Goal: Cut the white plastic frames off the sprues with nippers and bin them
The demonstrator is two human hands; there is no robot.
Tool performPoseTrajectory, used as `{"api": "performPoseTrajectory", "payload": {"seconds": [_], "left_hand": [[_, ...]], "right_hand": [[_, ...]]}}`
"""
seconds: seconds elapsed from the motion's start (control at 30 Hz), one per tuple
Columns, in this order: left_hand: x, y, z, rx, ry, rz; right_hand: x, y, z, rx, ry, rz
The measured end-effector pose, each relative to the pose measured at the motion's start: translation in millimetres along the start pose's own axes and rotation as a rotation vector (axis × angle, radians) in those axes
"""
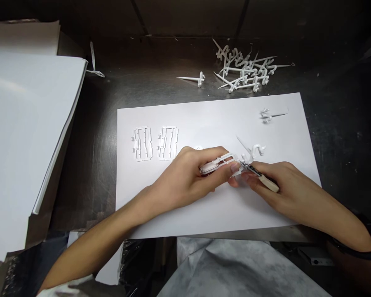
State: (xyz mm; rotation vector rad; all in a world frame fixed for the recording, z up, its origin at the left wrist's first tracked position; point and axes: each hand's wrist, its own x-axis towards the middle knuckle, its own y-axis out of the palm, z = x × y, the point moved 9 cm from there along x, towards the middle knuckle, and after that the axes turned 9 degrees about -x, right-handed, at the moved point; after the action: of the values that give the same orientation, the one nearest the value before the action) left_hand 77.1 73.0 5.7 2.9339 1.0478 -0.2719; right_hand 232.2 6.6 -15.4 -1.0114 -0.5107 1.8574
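Observation:
My left hand (pixel 194 173) is closed round a white plastic frame (pixel 214 164), pinching it between thumb and fingers over the paper. In my right hand (pixel 281 185) is a pair of small nippers (pixel 267 181) with a pale handle. Their metal jaws meet the frame's right end, where a white sprue piece (pixel 250 154) with a curved arm and a thin spike sticks up. Whether the sprue is still joined to the frame I cannot tell. Two flat white frames (pixel 143 144) lie side by side on the left of the white paper sheet (pixel 173 218).
A pile of white sprue pieces (pixel 244 70) lies on the dark metal table (pixel 111 95) behind the paper, with a single sprue (pixel 191 78) left of it. Another loose sprue (pixel 272 115) rests on the paper's far right. A tall paper stack (pixel 31 123) stands at left.

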Motion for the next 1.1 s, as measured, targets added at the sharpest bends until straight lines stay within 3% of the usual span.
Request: {"api": "performPoseTrajectory", "payload": {"seconds": [0.27, 0.37, 0.5, 0.67, 0.83, 0.9, 0.97, 1.03, 1.1], "left_hand": [[4, -0.8, -1, -0.011, 0.052, -0.024], [7, -1.3, 3, -0.066, 0.049, -0.034], [7, -1.8, 8, -0.129, 0.014, -0.051], [6, -10.2, 6, -0.306, 0.046, -0.094], [1, -54.9, -16, -0.426, 0.189, -0.364], [-9, -76.1, -32, -0.355, 0.246, -0.482], [-20, -84.1, -45, -0.143, 0.229, -0.500], [-27, -73.7, -45, 0.214, 0.124, -0.402], [-34, -55.1, -31, 0.549, -0.015, -0.304]], "right_hand": [[-3, -6, -7, -0.103, -0.005, -0.126], [-6, -26, -14, -0.146, 0.021, -0.268], [-8, -51, -34, -0.166, 0.187, -0.450], [1, -46, -43, -0.140, 0.238, -0.400], [3, -29, -33, -0.145, 0.101, -0.279], [7, -20, -30, -0.116, 0.033, -0.236], [11, -14, -31, -0.124, -0.005, -0.233], [12, -11, -35, -0.174, -0.023, -0.259], [11, -4, -37, -0.214, -0.060, -0.270]]}}
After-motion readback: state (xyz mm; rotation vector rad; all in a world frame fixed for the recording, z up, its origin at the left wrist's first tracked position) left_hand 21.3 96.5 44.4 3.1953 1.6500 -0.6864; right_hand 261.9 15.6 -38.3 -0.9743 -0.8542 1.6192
